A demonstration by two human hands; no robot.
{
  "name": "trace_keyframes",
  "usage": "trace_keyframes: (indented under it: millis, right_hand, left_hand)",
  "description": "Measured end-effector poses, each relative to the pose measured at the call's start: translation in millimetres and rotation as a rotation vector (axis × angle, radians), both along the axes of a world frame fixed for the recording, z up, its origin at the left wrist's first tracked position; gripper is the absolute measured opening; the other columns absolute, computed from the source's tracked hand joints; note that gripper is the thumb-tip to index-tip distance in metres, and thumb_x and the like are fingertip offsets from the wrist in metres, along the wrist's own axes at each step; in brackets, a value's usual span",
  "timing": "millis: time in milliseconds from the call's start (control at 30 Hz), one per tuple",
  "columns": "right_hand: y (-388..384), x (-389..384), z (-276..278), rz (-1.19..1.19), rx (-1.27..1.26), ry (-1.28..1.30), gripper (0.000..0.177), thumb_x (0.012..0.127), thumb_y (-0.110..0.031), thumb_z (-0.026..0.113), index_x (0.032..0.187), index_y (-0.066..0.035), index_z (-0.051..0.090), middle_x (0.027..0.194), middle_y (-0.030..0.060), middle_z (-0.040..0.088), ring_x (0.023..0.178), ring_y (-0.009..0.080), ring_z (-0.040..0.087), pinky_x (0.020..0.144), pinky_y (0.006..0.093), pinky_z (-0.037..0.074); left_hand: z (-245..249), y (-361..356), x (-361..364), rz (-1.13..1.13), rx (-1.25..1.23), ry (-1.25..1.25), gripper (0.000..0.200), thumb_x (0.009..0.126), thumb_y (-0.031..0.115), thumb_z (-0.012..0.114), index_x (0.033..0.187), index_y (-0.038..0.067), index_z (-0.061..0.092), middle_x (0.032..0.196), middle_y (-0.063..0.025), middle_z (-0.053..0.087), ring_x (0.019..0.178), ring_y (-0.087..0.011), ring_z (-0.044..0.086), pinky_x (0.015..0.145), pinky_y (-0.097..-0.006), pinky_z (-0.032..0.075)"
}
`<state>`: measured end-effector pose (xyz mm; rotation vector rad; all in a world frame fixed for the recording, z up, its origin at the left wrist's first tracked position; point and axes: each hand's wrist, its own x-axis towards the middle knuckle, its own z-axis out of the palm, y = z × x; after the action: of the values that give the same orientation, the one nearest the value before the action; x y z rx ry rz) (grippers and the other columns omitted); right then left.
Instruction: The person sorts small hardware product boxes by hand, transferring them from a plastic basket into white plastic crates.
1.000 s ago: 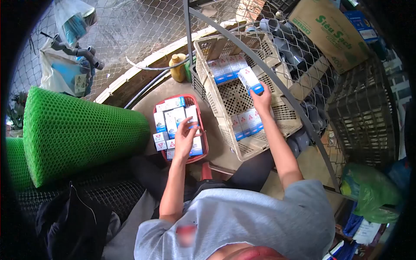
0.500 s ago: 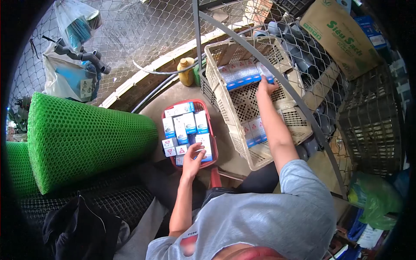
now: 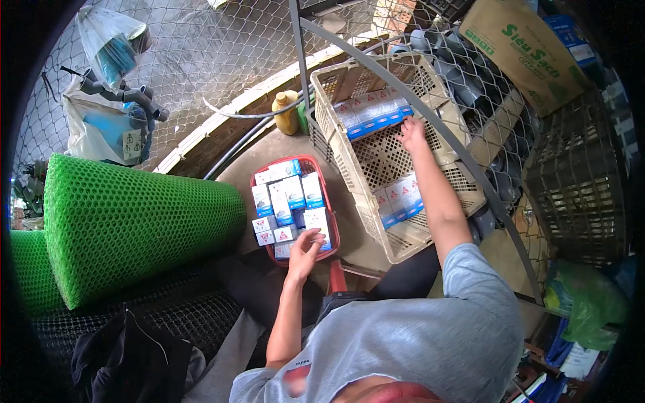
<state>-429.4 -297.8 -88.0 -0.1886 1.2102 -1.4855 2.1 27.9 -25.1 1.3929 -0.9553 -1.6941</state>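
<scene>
Inside the beige plastic crate (image 3: 374,230), a row of small white and blue boxes (image 3: 373,114) stands along the far side, and a second, shorter row (image 3: 398,200) stands nearer to me. My right hand (image 3: 412,134) is open at the right end of the far row, fingers apart and fingertips close to the last box. Left of the crate, a red basket (image 3: 337,236) is packed with more of these white and blue boxes (image 3: 285,195). Over its near right corner hovers my left hand (image 3: 305,252), open with loosely curled fingers, close to an upright box (image 3: 316,218).
A big roll of green plastic mesh (image 3: 141,221) lies on the left. Wire fencing with a curved metal bar (image 3: 430,111) crosses over the crate. Behind the basket stands a yellow jug (image 3: 285,115). A dark crate (image 3: 578,181) and a brown paper sack (image 3: 524,54) are on the right.
My right hand has let go of the end box in the far row and drawn back slightly toward me, its fingers now apart. My left hand has barely moved.
</scene>
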Motion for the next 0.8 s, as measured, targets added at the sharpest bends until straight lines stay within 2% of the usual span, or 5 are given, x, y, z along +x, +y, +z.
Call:
trace_keyframes:
  millis: [67, 300, 467, 600, 800]
  right_hand:
    - [-0.7, -7.6, 3.8, 0.162, 0.025, 0.041, 0.073, 0.102, -0.038, 0.047, 0.163, -0.006, 0.023, 0.176, 0.0097, 0.007, 0.162, 0.0312, -0.001, 0.121, 0.0745, 0.006]
    - [-5.1, 5.6, 28.3, 0.25, 0.117, 0.189, 0.081, 0.101, -0.042, 0.047, 0.164, -0.003, 0.016, 0.175, 0.0145, 0.009, 0.161, 0.0355, 0.008, 0.116, 0.0761, 0.023]
    - [-25.3, 23.1, 28.2, 0.099, 0.286, 0.31, 0.079, 0.093, -0.05, 0.074, 0.156, -0.019, 0.038, 0.161, 0.0143, 0.039, 0.145, 0.0461, 0.04, 0.109, 0.0705, 0.04]
    - [-48.8, 23.0, 1.7, -0.041, 0.397, 0.189, 0.072, 0.085, -0.056, 0.081, 0.138, -0.018, 0.052, 0.132, 0.0083, 0.063, 0.128, 0.0359, 0.056, 0.102, 0.0657, 0.044]
    - [-37.3, 22.6, 4.2, 0.081, 0.413, 0.159, 0.062, 0.083, -0.056, 0.083, 0.127, -0.018, 0.061, 0.124, 0.0047, 0.064, 0.123, 0.0272, 0.058, 0.101, 0.0623, 0.044]
  left_hand:
    - [-4.3, 1.9, -4.5, -0.033, -0.005, -0.004, 0.036, 0.102, 0.013, 0.066, 0.137, 0.003, 0.06, 0.126, -0.0118, 0.07, 0.112, -0.0205, 0.069, 0.091, -0.0337, 0.055]
    - [15.1, -1.4, -22.9, -0.053, 0.043, 0.049, 0.036, 0.104, 0.018, 0.066, 0.136, 0.004, 0.061, 0.123, -0.011, 0.071, 0.112, -0.0197, 0.069, 0.095, -0.0343, 0.054]
    - [25.5, -7.4, -19.5, -0.054, 0.031, -0.002, 0.035, 0.104, 0.017, 0.064, 0.137, 0.005, 0.06, 0.125, -0.0117, 0.07, 0.113, -0.021, 0.068, 0.094, -0.035, 0.055]
    - [23.1, -14.9, -19.1, -0.06, -0.02, -0.03, 0.034, 0.104, 0.015, 0.063, 0.136, 0.004, 0.06, 0.125, -0.012, 0.069, 0.114, -0.0218, 0.068, 0.093, -0.0351, 0.055]
    - [24.7, -14.0, -16.6, -0.038, -0.017, -0.04, 0.034, 0.104, 0.014, 0.063, 0.135, 0.003, 0.06, 0.124, -0.0111, 0.069, 0.113, -0.0198, 0.068, 0.092, -0.0344, 0.055]
